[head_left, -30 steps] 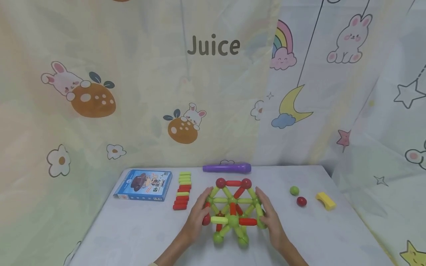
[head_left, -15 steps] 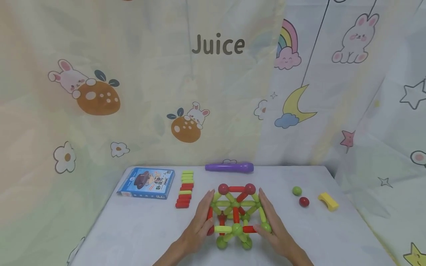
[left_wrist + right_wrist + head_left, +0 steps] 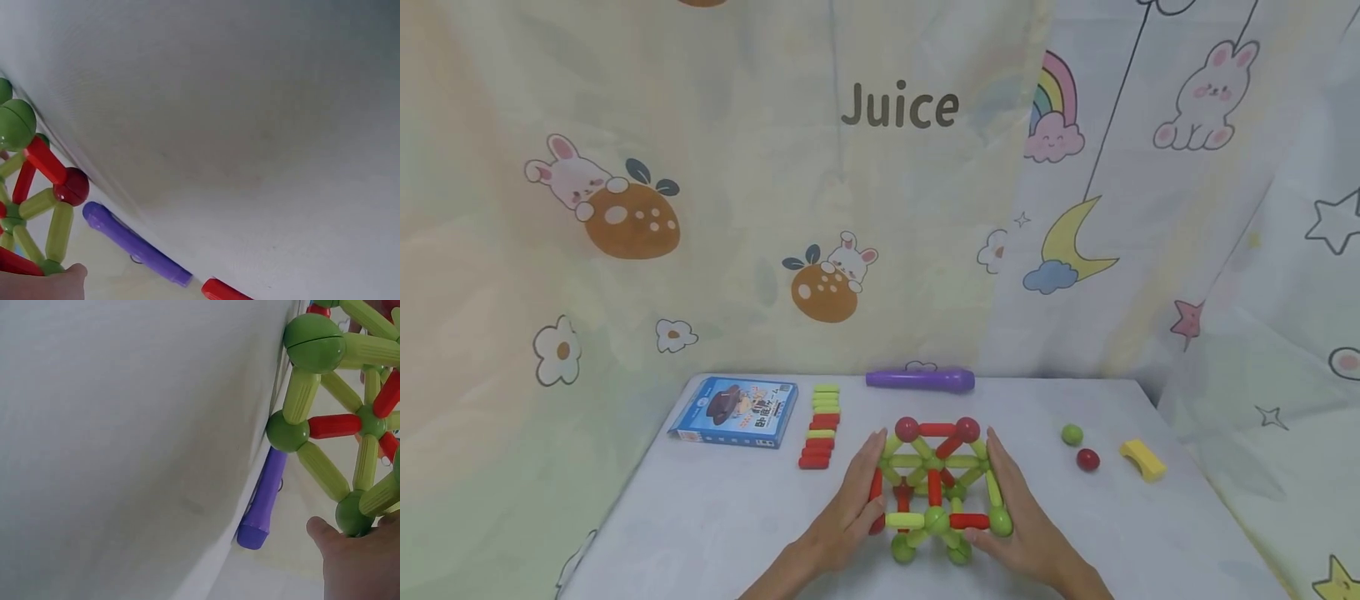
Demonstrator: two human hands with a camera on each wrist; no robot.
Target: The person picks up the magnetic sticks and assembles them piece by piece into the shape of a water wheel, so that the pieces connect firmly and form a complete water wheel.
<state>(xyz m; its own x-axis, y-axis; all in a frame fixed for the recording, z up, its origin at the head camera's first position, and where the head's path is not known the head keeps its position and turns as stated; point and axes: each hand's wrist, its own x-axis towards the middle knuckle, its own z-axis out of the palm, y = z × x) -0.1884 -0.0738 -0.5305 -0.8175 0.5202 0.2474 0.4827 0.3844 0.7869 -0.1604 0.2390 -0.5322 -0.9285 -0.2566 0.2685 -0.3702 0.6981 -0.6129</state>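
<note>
A building-stick model (image 3: 936,462) of green and red balls joined by lime and red rods stands low at the front middle of the table. From its left side my left hand (image 3: 842,512) grips it, fingers along the outer rods and thumb over the red ball at the lower corner. My right hand (image 3: 1026,525) holds the opposite side, its fingers flat along the rods and its thumb below the red front rod. In the right wrist view, the right thumb is beside a green ball (image 3: 354,514). Two red balls form the model's top edge.
Left of the model lies a column of loose lime and red rods (image 3: 822,429), beside a blue game box (image 3: 737,412). A purple toy microphone (image 3: 919,381) lies at the back edge. To the right are a green ball (image 3: 1072,434), a red ball (image 3: 1087,459) and a yellow arch block (image 3: 1143,460).
The model has tipped slightly and sunk lower in view, with both hands still around it. My right thumb has slid down from the green corner ball to below the red rod.
</note>
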